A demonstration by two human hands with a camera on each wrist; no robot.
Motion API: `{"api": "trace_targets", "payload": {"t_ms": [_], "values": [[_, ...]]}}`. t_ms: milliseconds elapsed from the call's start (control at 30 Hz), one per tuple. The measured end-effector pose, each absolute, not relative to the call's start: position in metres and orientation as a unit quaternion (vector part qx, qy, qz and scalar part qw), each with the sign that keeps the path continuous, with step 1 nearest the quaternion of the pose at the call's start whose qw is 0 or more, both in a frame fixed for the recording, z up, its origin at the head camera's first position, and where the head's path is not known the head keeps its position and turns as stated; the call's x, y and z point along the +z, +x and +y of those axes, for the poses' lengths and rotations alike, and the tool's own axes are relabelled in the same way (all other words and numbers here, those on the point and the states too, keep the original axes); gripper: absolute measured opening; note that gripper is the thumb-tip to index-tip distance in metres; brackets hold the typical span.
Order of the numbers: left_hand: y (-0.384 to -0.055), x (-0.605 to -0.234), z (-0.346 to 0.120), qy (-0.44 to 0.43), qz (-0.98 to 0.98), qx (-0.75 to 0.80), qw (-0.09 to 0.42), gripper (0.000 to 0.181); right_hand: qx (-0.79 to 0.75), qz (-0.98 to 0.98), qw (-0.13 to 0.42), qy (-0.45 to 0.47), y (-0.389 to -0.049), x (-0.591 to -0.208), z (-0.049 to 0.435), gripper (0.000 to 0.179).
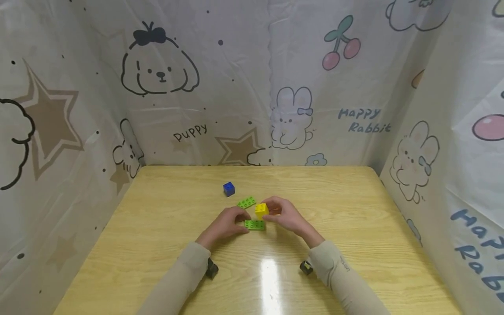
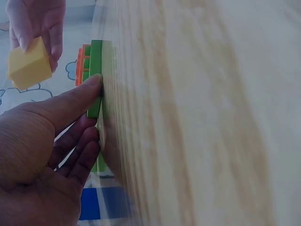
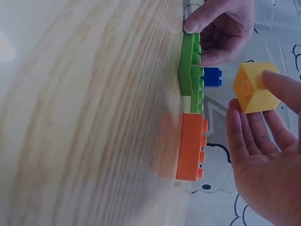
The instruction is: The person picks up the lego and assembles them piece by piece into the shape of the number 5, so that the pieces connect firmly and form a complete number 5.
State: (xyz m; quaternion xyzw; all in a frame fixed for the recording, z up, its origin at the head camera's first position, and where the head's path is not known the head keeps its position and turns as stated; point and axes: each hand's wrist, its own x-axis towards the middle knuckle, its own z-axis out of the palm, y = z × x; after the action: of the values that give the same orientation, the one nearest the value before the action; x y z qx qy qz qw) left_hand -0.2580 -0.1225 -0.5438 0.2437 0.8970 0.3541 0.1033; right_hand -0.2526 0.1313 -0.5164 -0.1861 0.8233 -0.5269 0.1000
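Note:
My right hand point(image 1: 286, 215) pinches a yellow toy building brick point(image 1: 261, 211) between thumb and fingers, held up off the table. In the right wrist view its hollow underside partly shows. Below it, a flat light-green brick point(image 1: 254, 225) with studs on top lies on the wood. The thumb and fingers of my left hand point(image 1: 228, 223) grip that brick at its left end. Just behind lies a second flat green brick point(image 1: 246, 202), slightly angled. An orange brick point(image 3: 189, 148) stands studs up on the table in the right wrist view; my right hand hides it in the head view.
A small blue brick point(image 1: 229, 189) stands farther back on the wooden table point(image 1: 157, 262), left of the green ones. Printed cloth point(image 1: 236, 87) with cartoon animals hangs along the table's back and both sides. Dark wrist devices point(image 1: 211, 268) show beneath the sleeves.

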Motion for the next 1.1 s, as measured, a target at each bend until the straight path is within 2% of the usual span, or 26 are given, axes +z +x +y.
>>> {"api": "trace_targets", "payload": {"t_ms": [367,1100], "values": [[-0.260,-0.546,-0.122,0.247,0.893,0.361,0.104,0.031,-0.540,0.814,0.122,-0.178,-0.250,-0.520,0.129,0.040],[-0.261,-0.549,-0.121,0.243,0.895,0.358,0.103,0.031,-0.528,0.823,0.125,-0.168,-0.250,-0.530,0.126,0.037]]}}
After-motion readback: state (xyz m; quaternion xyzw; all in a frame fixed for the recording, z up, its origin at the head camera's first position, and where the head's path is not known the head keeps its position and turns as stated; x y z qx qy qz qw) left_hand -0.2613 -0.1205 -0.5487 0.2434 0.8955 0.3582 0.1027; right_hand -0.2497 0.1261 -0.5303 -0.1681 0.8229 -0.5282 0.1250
